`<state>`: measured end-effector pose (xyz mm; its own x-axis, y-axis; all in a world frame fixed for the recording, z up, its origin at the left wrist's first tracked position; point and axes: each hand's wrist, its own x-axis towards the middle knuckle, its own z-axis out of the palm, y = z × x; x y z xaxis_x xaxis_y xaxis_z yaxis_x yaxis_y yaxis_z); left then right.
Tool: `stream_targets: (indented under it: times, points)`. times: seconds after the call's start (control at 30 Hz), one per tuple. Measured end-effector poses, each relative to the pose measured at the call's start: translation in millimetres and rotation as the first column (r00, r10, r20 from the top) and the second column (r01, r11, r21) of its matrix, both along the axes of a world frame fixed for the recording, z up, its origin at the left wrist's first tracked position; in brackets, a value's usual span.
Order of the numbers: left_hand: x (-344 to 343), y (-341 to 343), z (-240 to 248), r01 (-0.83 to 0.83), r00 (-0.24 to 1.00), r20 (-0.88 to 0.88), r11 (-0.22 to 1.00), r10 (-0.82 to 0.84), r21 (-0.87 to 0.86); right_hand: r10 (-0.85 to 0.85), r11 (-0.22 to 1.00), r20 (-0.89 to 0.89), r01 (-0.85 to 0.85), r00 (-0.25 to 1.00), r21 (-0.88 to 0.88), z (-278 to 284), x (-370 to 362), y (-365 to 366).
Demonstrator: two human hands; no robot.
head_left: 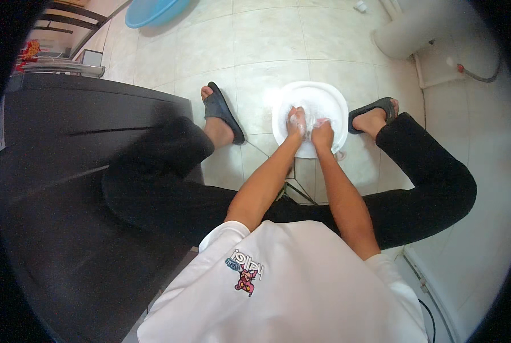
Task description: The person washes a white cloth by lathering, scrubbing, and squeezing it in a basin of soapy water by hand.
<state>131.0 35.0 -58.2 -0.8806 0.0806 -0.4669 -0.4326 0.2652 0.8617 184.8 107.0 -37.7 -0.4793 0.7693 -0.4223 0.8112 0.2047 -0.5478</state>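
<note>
A white plastic basin (339, 108) stands on the floor between my feet, with white suds (312, 98) inside. Both of my hands reach down into it, side by side. My left hand (296, 122) is closed and partly covered in foam. Close beside it on the right, my right hand (323, 135) is curled into a fist. A small pinkish-white patch shows at the fingers of the right hand. Foam and the fingers hide what is gripped, so its kind cannot be made out.
A dark cabinet (55, 137) fills the left side. Beyond it lie a blue basin (152, 12) and a dark-railed rack (75, 20). At the far right are a thick white pipe (404, 37) and a thin hose (484, 78). My slippered feet flank the basin on pale tiles.
</note>
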Motion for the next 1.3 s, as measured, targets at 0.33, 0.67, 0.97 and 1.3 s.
stream_targets:
  times: [0.33,0.67,0.97,1.3]
  points:
    - [0.2,-16.0,-13.4,0.174,0.984,0.037,0.981,-0.172,-0.083,0.257,0.966,-0.092,-0.256,0.962,0.025,-1.7,-16.1,19.6]
    - [3.3,-13.8,-22.3,-0.123,0.987,0.125,0.965,0.096,0.230,-0.002,0.993,-0.151,-0.015,0.988,-0.113,-9.3,-25.4,37.9]
    - [12.7,-4.1,-63.4,-0.194,0.861,0.494,0.976,0.122,0.098,-0.189,0.972,-0.358,0.124,0.914,-0.198,7.1,-24.4,49.3]
    - [7.2,3.4,-65.9,-0.186,0.806,0.591,0.964,0.038,0.191,0.210,0.978,-0.136,-0.210,0.968,0.009,-45.9,-2.2,24.0]
